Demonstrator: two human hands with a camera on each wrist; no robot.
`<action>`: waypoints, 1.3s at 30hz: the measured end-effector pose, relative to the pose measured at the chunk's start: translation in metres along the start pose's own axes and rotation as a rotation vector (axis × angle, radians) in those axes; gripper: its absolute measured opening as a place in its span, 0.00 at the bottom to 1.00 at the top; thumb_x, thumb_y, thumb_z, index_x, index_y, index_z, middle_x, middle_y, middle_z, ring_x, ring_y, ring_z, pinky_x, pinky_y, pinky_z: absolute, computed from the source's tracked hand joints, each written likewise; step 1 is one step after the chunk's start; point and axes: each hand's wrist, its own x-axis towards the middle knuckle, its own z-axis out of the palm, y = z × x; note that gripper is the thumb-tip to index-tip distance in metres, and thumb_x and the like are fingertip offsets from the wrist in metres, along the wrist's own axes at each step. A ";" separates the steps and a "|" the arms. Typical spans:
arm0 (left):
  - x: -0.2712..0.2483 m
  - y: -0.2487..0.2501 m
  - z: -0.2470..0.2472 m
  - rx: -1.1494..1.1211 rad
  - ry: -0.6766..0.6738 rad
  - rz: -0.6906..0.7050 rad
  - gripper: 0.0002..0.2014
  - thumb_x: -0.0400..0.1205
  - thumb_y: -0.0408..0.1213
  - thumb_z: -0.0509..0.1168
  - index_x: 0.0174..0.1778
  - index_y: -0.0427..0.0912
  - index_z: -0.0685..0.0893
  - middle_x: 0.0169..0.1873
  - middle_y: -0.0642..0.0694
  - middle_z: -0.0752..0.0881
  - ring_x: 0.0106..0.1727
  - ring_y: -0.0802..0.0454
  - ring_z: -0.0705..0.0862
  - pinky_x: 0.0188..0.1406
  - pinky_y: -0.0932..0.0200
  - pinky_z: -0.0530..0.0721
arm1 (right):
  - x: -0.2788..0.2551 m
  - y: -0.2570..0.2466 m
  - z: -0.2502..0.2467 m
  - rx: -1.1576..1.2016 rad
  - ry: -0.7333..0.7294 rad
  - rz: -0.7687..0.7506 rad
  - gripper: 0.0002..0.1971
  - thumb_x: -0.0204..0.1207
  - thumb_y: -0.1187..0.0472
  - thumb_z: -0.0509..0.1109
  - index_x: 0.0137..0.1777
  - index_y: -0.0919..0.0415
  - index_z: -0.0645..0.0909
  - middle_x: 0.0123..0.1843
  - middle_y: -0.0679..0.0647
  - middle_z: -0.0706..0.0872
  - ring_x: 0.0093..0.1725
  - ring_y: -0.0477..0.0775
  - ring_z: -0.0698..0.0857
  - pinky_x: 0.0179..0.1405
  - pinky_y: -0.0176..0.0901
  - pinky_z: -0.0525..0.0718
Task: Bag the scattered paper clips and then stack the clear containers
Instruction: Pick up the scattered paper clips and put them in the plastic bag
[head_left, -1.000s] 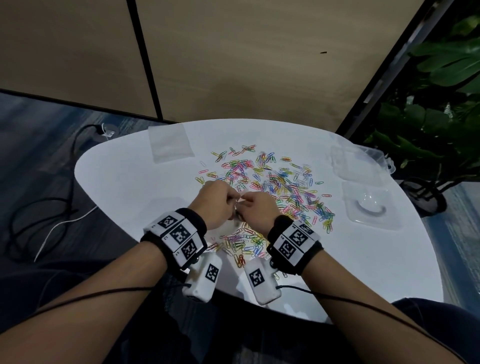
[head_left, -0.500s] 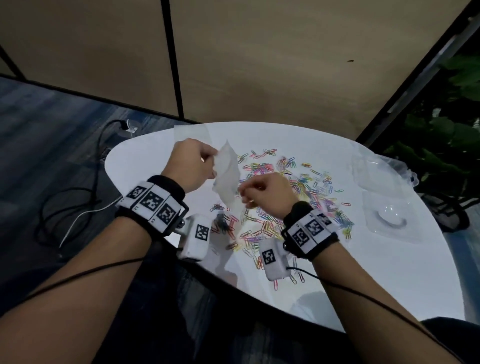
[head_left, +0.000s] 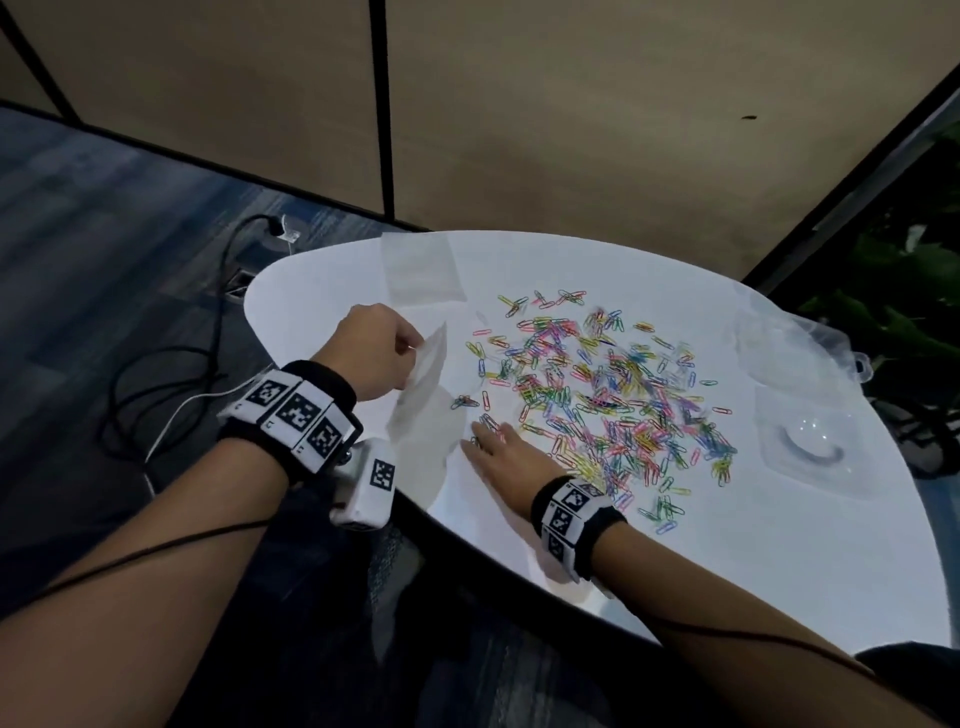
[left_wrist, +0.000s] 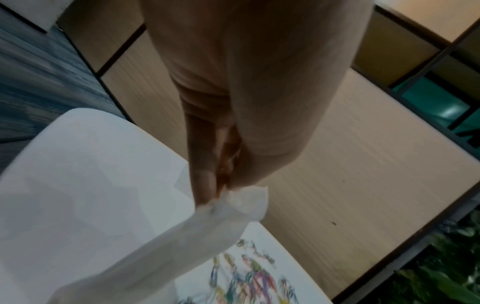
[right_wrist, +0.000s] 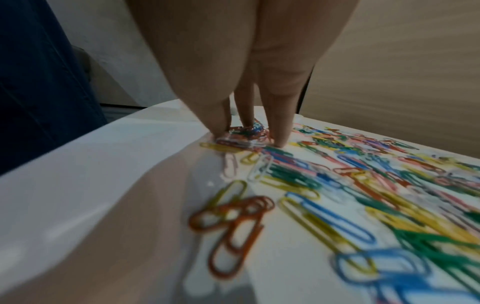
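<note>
Now, in the head view, the left hand (head_left: 376, 351) holds a clear bag (head_left: 423, 384) up by its top edge, left of the clip (head_left: 597, 395) pile on the white table (head_left: 779, 571). Half a second ago both hands were at the bag; the right hand (head_left: 506, 454) has since let go and come down flat, fingers spread, onto the near-left edge of the pile. So the bag seems ready, and gathering begins; no clip is bagged yet as far as I can see. Two clear containers (head_left: 800, 447) sit unstacked at the right edge, a spare bag (head_left: 421, 267) lies at the far left.

Next, the left wrist view: thumb and fingers (left_wrist: 205, 185) pinch the bag's rim, and the bag hangs down toward the table, blurred.

Last, the right wrist view: three fingertips (right_wrist: 280, 137) press down around a small heap of clips, not yet closed on them. The other clips lie scattered nearer the camera and to the right.
</note>
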 end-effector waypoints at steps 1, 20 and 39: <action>-0.002 0.000 0.005 0.017 -0.027 0.002 0.13 0.80 0.27 0.63 0.53 0.40 0.92 0.41 0.40 0.93 0.36 0.49 0.90 0.53 0.56 0.89 | 0.000 0.002 0.002 0.037 0.025 0.003 0.27 0.80 0.75 0.58 0.80 0.66 0.64 0.80 0.67 0.65 0.73 0.72 0.71 0.65 0.62 0.81; -0.003 0.018 0.050 -0.007 -0.147 0.025 0.12 0.81 0.28 0.62 0.49 0.39 0.92 0.39 0.41 0.94 0.21 0.61 0.88 0.34 0.73 0.84 | -0.017 0.030 -0.102 2.222 0.412 0.404 0.09 0.76 0.74 0.72 0.55 0.77 0.84 0.46 0.61 0.91 0.45 0.52 0.91 0.49 0.36 0.89; -0.008 0.019 0.040 -0.034 -0.044 -0.016 0.15 0.82 0.27 0.62 0.54 0.40 0.93 0.40 0.41 0.93 0.44 0.45 0.92 0.56 0.51 0.89 | -0.003 -0.001 -0.111 1.211 0.449 0.425 0.13 0.81 0.69 0.63 0.56 0.65 0.89 0.49 0.59 0.92 0.46 0.55 0.91 0.52 0.44 0.88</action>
